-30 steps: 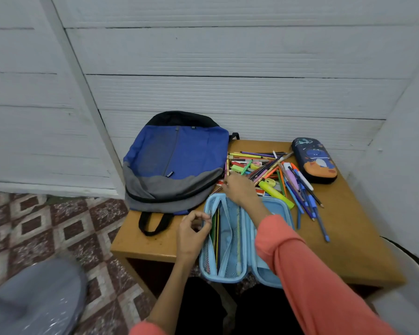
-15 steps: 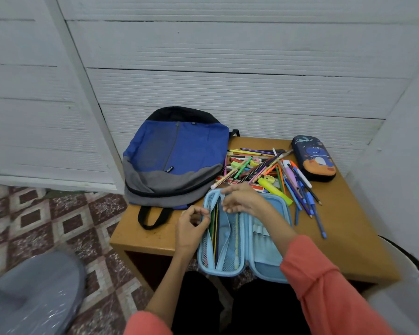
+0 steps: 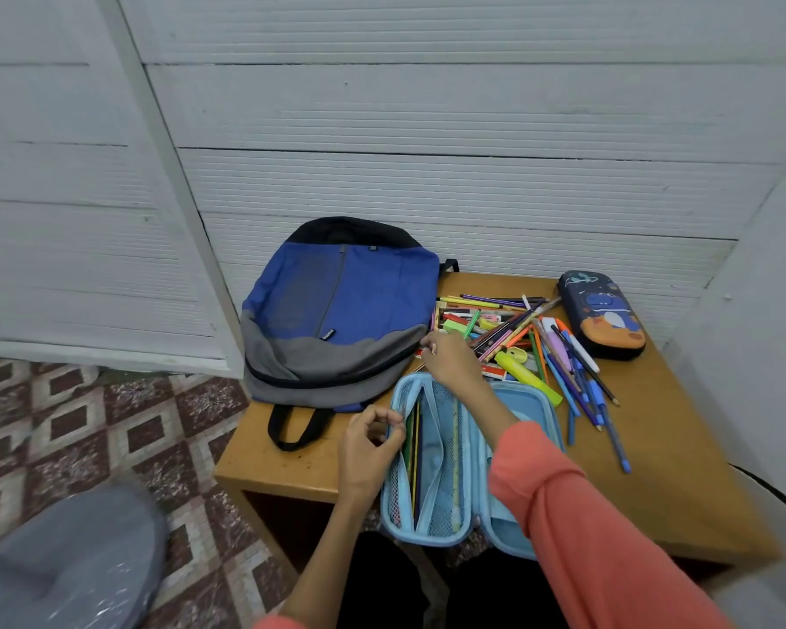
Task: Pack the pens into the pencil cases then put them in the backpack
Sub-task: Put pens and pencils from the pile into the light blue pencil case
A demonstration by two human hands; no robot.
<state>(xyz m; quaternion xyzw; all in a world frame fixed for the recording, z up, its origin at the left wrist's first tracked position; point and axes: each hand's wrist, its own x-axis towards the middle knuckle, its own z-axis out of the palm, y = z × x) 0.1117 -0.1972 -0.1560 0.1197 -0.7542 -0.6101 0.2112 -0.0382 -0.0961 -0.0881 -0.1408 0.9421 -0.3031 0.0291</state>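
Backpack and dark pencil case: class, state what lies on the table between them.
The head view shows a loose pile of pens between the backpack and the dark pencil case.

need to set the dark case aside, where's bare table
Bare table: front right corner, right of the blue case and nearer than the pens; a smaller patch front left, by the backpack strap. Crowded between backpack and dark case.

Left hand (image 3: 367, 447) pinching; right hand (image 3: 450, 361) extended forward, palm down
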